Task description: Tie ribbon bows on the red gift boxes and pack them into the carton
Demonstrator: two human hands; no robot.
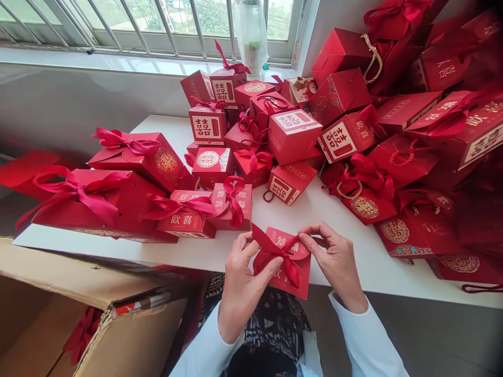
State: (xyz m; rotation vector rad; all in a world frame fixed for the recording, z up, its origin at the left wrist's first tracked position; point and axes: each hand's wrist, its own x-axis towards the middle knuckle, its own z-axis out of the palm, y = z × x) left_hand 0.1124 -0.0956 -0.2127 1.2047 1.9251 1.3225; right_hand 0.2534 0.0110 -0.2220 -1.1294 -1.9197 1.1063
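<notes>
A small red gift box (301, 280) with pale characters on its top sits at the table's front edge, right before me. Across its top a red ribbon (275, 251) is tied in a bow. My left hand (245, 275) pinches the bow's left loop between thumb and fingers. With its thumb and forefinger, my right hand (332, 259) grips the ribbon at the bow's right side, by the box's upper right corner. The bow's knot shows between the hands, and one tail hangs down over the box top. My left thumb hides part of the lettering.
On the white table (231, 256), two small ribboned boxes (231, 207) and larger red boxes (98, 199) stand at the left. Red boxes are heaped at the back and right (353, 136). An open cardboard carton (137, 335) is at lower left. A barred window (176, 26) lies behind.
</notes>
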